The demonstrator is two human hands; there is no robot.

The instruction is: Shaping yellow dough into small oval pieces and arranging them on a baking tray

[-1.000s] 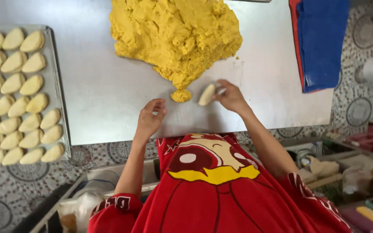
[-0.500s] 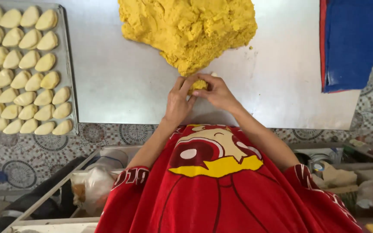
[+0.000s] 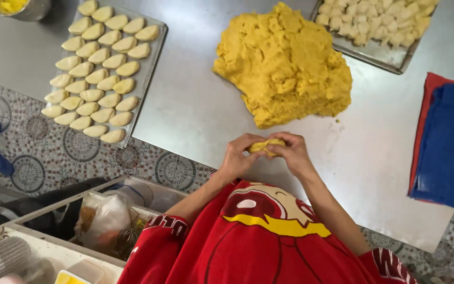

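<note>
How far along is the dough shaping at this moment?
Done: rows of shaped pale pieces cover most of the left tray. In hand: the left hand and right hand press one small yellow dough piece between them above the steel table. Left: a big mound of yellow dough remains unshaped, so much work remains.

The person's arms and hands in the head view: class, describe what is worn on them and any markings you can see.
Both forearms are bare, and the left hand and right hand wear no gloves; no rings or watch are visible. Short, loose red fabric sleeves end near the elbows and carry white lettering. They belong to a red shirt with a dark red, white and yellow cartoon print.
</note>
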